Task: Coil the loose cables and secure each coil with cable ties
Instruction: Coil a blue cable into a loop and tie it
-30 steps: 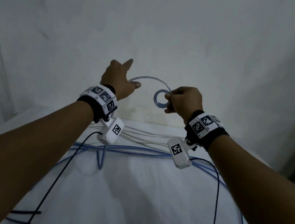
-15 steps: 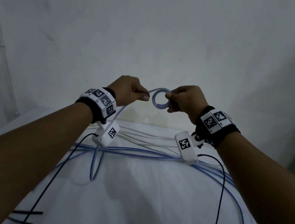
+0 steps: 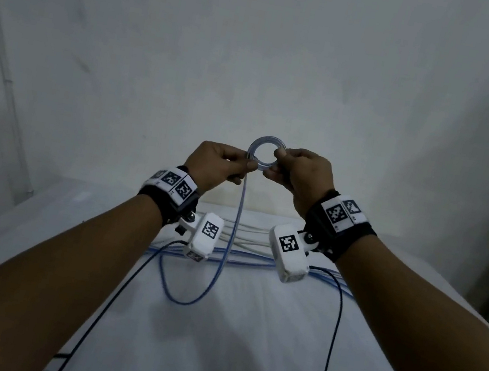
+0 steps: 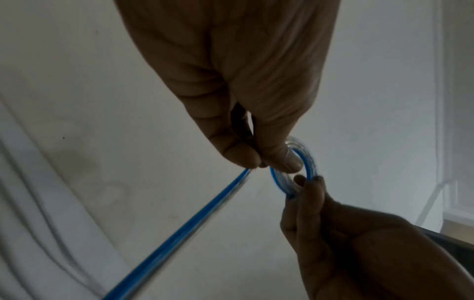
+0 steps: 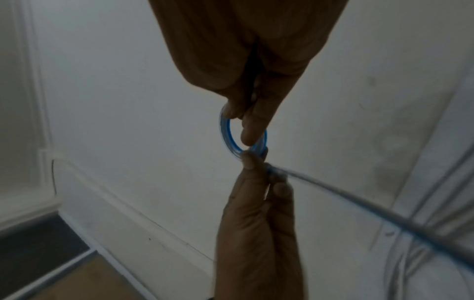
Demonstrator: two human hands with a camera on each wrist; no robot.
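Coil (image 3: 265, 154) raised; both hands pinch blue ring.

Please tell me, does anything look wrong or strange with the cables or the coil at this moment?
Nothing looks damaged. The blue coil is small and neat, pinched by the left hand and the right hand. Most of the blue cable and the white cables lie uncoiled on the bed.
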